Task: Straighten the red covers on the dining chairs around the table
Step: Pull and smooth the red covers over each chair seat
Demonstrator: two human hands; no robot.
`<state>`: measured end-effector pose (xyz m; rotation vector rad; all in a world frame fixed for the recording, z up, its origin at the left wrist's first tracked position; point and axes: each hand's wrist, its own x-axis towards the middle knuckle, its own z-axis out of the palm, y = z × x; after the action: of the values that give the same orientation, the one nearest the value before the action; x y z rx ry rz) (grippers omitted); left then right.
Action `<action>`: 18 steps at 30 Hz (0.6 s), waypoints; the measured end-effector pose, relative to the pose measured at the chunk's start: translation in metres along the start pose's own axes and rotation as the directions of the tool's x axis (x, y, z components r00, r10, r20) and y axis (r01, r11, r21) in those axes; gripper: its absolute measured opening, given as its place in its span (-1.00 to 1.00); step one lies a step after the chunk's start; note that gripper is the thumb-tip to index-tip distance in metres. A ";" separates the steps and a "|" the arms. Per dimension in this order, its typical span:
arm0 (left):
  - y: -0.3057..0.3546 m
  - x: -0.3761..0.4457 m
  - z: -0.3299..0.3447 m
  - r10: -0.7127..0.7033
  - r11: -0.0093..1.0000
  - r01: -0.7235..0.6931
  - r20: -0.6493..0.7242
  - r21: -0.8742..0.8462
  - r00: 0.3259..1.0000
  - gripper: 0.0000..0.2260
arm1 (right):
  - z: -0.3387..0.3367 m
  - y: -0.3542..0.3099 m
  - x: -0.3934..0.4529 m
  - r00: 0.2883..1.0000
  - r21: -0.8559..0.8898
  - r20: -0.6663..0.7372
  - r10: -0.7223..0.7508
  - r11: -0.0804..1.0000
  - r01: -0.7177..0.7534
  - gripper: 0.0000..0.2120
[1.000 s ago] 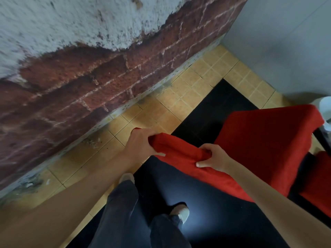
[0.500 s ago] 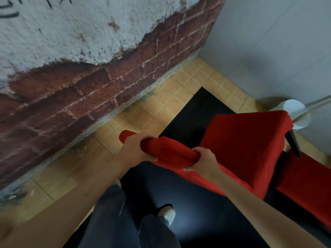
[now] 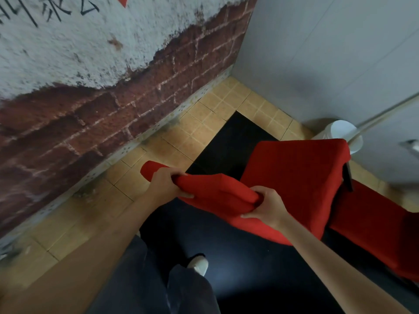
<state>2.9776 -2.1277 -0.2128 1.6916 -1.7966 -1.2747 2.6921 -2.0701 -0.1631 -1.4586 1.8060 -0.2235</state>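
A corner of the room fills the frame: a brick wall [image 3: 95,123] with peeling plaster across the upper left, a grey wall on the right, yellow floor tiles [image 3: 204,123] edging a black mat [image 3: 238,257]. The chair [image 3: 294,177] stands at right of centre, its red cover [image 3: 217,191] pulled out toward the middle of the frame. Both hands are clamped on the bunched near edge: the left hand [image 3: 164,184] with a tail of cloth poking out past it toward the wall, the right hand [image 3: 267,206] closed on a thick fold just right of centre.

Compared with a second ago, the hands sit a little wider apart and the cloth between them looks longer and less slack, while the view has tipped upward, showing more of the grey wall and a white bucket [image 3: 342,134] behind the chair. That suggests the cover is being drawn taut, not yet smoothed down over the frame; the fold at the right hand is still bunched.
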 end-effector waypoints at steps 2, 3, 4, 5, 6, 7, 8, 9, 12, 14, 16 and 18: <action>0.015 -0.004 0.006 0.016 1.000 -0.016 0.016 -0.010 1.000 -0.56 | -0.009 0.009 -0.010 1.000 0.018 -0.017 -0.007 1.000 0.007 -0.43; 0.023 -0.008 0.008 0.029 1.000 -0.029 0.017 -0.013 0.999 -0.56 | -0.014 0.014 -0.016 1.000 0.024 -0.025 -0.010 1.000 0.011 -0.42; 0.031 -0.011 0.011 0.046 0.999 -0.046 0.015 -0.014 0.999 -0.57 | -0.018 0.017 -0.024 0.999 0.029 -0.030 -0.012 0.999 0.013 -0.40; 0.039 -0.015 0.015 0.067 0.998 -0.067 0.015 -0.016 0.998 -0.57 | -0.022 0.021 -0.031 0.999 0.039 -0.034 -0.011 0.999 0.012 -0.37; 0.046 -0.019 0.018 0.086 0.996 -0.086 0.017 -0.021 0.996 -0.59 | -0.026 0.024 -0.039 0.999 0.053 -0.042 -0.006 0.999 0.008 -0.33; 0.054 -0.023 0.023 0.102 0.994 -0.102 0.021 -0.031 0.995 -0.60 | -0.030 0.028 -0.046 0.998 0.067 -0.056 -0.001 0.998 0.004 -0.28; 0.061 -0.027 0.027 0.114 0.993 -0.113 0.023 -0.042 0.993 -0.60 | -0.034 0.031 -0.055 0.997 0.080 -0.074 -0.001 0.997 0.007 -0.22; 0.067 -0.031 0.031 0.122 0.991 -0.120 0.024 -0.054 0.992 -0.61 | -0.037 0.032 -0.063 0.996 0.093 -0.092 -0.007 0.996 0.016 -0.14; 0.087 -0.040 0.042 0.128 0.989 -0.124 0.041 -0.080 0.991 -0.62 | -0.043 0.028 -0.085 0.990 0.146 -0.138 -0.038 0.988 0.058 0.08; 0.099 -0.044 0.048 0.141 0.988 -0.136 0.068 -0.076 0.988 -0.63 | -0.045 0.018 -0.097 0.980 0.181 -0.184 -0.073 0.978 0.107 0.11; 0.108 -0.048 0.052 0.150 0.987 -0.145 0.084 -0.065 0.985 -0.63 | -0.044 0.006 -0.103 0.963 0.207 -0.248 -0.109 0.965 0.163 0.08; 0.116 -0.051 0.054 0.158 0.987 -0.155 0.088 -0.047 0.983 -0.63 | -0.045 -0.003 -0.106 0.943 0.228 -0.315 -0.107 0.956 0.185 0.04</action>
<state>2.8775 -2.0758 -0.1338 1.4606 -1.9011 -1.3296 2.6671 -1.9921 -0.0825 -1.4317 1.8206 -0.7629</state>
